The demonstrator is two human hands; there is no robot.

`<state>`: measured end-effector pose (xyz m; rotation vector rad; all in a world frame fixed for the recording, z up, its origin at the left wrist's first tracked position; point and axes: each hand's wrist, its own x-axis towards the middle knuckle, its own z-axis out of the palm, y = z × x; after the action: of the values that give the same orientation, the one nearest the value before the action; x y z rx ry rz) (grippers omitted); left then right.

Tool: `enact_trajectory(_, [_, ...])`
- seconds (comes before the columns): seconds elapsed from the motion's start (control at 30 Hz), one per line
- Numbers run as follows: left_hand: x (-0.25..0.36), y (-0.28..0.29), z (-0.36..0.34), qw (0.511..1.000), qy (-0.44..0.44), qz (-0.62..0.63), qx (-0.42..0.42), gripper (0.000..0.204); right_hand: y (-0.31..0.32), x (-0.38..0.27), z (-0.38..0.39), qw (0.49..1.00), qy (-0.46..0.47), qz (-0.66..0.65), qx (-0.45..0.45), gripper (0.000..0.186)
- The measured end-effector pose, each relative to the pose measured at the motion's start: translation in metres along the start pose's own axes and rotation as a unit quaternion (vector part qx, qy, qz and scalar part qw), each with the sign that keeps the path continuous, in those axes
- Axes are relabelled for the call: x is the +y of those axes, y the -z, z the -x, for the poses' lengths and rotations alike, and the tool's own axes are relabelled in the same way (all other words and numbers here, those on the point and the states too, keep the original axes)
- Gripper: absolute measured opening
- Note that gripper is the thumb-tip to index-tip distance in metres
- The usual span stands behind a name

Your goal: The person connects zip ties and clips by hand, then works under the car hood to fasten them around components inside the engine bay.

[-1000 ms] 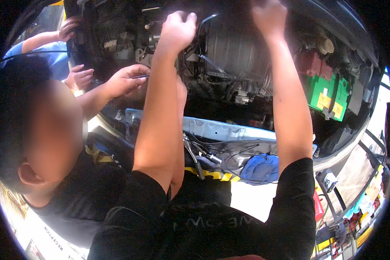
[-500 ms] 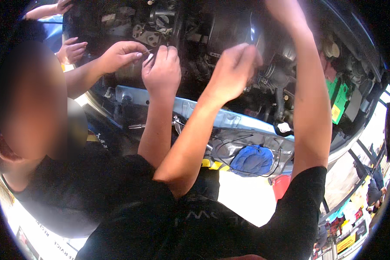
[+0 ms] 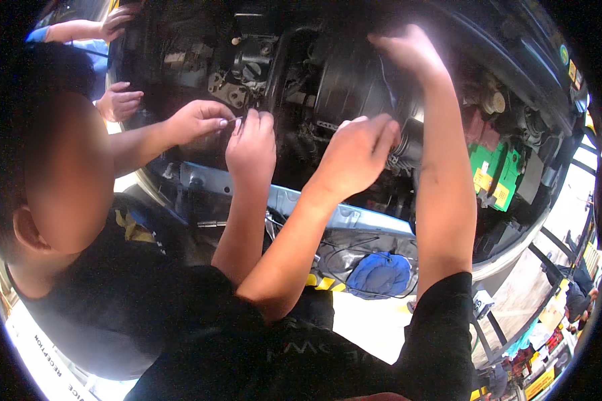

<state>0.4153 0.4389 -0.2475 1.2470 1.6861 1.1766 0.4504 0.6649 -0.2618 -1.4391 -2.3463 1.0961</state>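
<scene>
Over an open car engine bay, my left hand (image 3: pixel 358 155) is closed, thumb against curled fingers. My right hand (image 3: pixel 413 55) is higher and farther off, its fingers pinched together. A thin, shiny strip (image 3: pixel 386 79) runs down from the right fingertips toward the left fingers. Whether the left hand grips its lower end is hidden. Behind both hands lies a dark engine cover (image 3: pixel 344 83). To my left, a co-worker's two hands (image 3: pixel 251 144) hold a small, thin piece between their fingertips.
A green battery (image 3: pixel 505 170) sits at the bay's right. The pale blue front crossbar (image 3: pixel 301 200) runs below my forearm. A blue cloth (image 3: pixel 379 274) and a metal tool (image 3: pixel 211 224) lie at the front. Another person's hands (image 3: pixel 119 102) rest at the far left edge.
The view has shifted, so the bay sits lower in the picture. My right hand now shows fully, where the top edge cut it off. My left hand, blurred before, is sharper.
</scene>
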Motion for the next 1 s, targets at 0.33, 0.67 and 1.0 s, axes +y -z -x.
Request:
enact_trajectory(0.33, [-0.050,0.057,-0.131,0.951,-0.209,-0.146,0.172,0.028,-0.009,0.020,0.003,0.985,0.055,-0.166,-0.016,0.033])
enact_trajectory(0.67, [-0.108,0.045,-0.238,0.951,-0.191,-0.241,-0.042,0.024,-0.036,0.036,-0.017,0.974,0.060,-0.184,0.121,0.030])
enact_trajectory(1.0, [-0.093,0.049,-0.214,0.931,-0.288,-0.219,0.042,0.018,-0.042,0.074,-0.033,0.984,0.094,-0.127,0.081,0.031])
